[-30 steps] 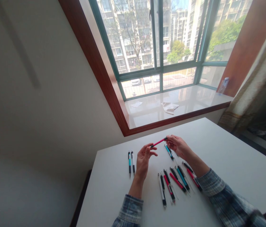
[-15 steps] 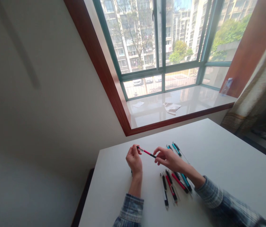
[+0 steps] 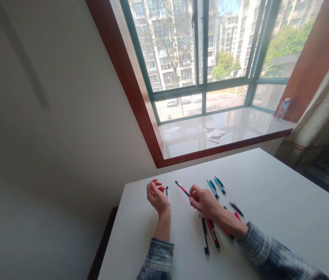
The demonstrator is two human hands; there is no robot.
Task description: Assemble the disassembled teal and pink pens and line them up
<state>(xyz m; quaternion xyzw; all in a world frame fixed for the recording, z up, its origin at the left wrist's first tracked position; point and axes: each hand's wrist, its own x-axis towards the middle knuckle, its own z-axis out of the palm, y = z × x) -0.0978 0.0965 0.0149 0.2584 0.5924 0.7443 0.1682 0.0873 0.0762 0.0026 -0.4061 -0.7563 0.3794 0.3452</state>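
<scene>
No text, label, brand, number or sign readable: held pink-and-black pen (image 3: 182, 189) and loose pens (image 3: 204, 238) at 5 o'clock too small to tell, clear bottle (image 3: 283, 109) between 2 and 3 o'clock blurred, parked cars (image 3: 171, 102) outside at 1 o'clock too tiny.

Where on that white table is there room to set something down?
The white rectangular table is bare right of the slim multicoloured pens, toward the beige fabric curtain, and between the left hand and the left edge. It's crowded around the right hand, which holds a red-and-black pen.
</scene>
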